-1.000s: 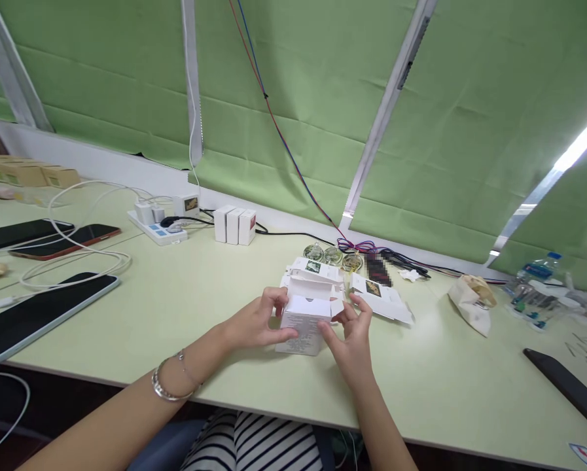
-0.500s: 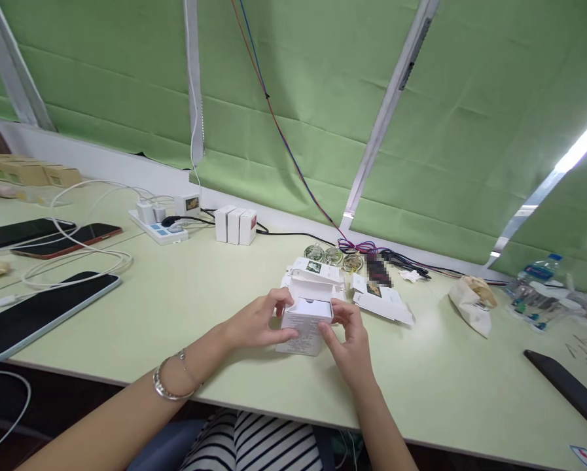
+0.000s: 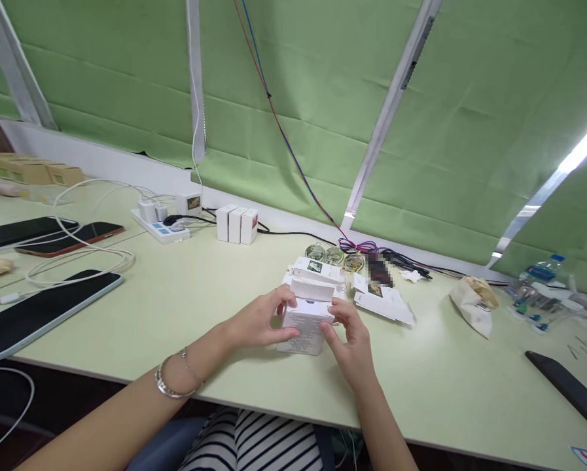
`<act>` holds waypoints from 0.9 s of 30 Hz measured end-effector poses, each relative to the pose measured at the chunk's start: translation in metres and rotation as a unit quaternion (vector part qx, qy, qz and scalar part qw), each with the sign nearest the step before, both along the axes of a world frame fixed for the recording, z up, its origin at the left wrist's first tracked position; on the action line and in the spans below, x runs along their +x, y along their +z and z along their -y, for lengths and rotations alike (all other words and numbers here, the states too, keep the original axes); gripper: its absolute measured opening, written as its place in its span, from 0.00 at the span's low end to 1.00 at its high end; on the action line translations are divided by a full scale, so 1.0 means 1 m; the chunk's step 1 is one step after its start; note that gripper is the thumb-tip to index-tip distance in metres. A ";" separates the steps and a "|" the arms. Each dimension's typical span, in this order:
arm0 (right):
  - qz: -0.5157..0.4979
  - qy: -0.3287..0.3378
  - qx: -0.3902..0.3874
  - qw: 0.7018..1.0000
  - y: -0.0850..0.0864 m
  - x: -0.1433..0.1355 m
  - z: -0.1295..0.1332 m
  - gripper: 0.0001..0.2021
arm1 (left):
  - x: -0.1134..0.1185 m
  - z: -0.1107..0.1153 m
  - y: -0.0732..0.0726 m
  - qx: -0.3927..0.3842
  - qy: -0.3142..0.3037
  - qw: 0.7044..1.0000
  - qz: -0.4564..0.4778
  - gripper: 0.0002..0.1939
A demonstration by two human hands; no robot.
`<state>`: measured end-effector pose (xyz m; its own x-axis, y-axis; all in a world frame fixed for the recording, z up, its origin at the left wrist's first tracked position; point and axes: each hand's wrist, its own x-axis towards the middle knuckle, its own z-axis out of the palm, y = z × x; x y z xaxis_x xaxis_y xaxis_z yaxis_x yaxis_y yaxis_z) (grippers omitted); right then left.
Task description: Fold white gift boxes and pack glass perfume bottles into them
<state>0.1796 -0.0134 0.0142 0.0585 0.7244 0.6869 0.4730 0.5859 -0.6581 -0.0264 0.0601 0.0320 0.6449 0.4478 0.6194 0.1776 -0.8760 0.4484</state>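
Note:
A small white printed carton point(image 3: 303, 330) stands upright on the table near its front edge, its top flap raised at the back. My left hand point(image 3: 267, 319) grips its left side, thumb on the printed front and fingers at the upper corner. On the opposite side, my right hand point(image 3: 351, 333) has its thumb against the front right edge and its fingers at the top right corner. What the carton holds inside is hidden. Just behind it lie flattened white boxes point(image 3: 317, 269), and another opened white box point(image 3: 382, 299) rests to the right.
Several round glass ornaments point(image 3: 335, 256) and bundled cables point(image 3: 406, 263) sit along the wall. Three white boxes point(image 3: 235, 225) stand left of them, by a power strip point(image 3: 160, 229). Phones and a tablet point(image 3: 52, 314) lie left; a cloth pouch point(image 3: 471, 307) and bottle point(image 3: 543, 269) are right.
The carton's side flaps have folded inward over the opening, while the back flap still stands up. Both hands keep nearly the same places on the carton.

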 end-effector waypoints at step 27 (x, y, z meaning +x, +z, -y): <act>0.042 -0.008 0.036 0.998 0.006 -0.003 0.004 0.07 | 0.002 0.004 0.010 0.221 0.070 0.955 0.183 0.05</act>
<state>0.1770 -0.0172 0.0205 0.0091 0.6719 0.7406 0.5339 0.6230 -0.5717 -0.0243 0.0556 0.0421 0.3017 0.1567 0.9404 0.2086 -0.9734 0.0952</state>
